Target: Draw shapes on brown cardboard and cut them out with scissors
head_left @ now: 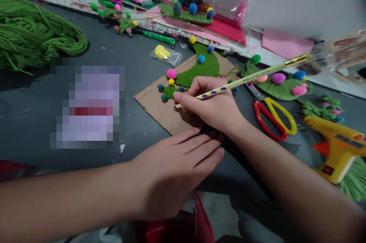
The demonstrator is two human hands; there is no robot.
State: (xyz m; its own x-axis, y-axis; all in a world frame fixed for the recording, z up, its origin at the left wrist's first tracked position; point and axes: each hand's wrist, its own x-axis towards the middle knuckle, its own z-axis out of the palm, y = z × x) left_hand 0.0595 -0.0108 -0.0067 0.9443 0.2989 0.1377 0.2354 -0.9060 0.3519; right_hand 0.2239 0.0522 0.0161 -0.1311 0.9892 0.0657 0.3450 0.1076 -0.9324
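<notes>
My right hand [210,102] grips a pale yellow pencil [246,79] with purple spots. The pencil's tip points down at a piece of brown cardboard [160,109]. On that cardboard lies a green crescent-shaped piece [206,65] with blue, yellow and pink pompoms, and beside my fingertips a small green star [170,92] edged with pompoms. My left hand [183,155] lies flat with fingers stretched out, its fingertips at the cardboard's near edge, below my right hand.
A bundle of green yarn [37,29] lies at the left, near a blurred-out rectangle [91,105]. Red-and-yellow scissors [270,119] and a yellow glue gun [337,144] with a lit red light are at the right. More pompom-trimmed green pieces [281,88] and craft packets line the wall.
</notes>
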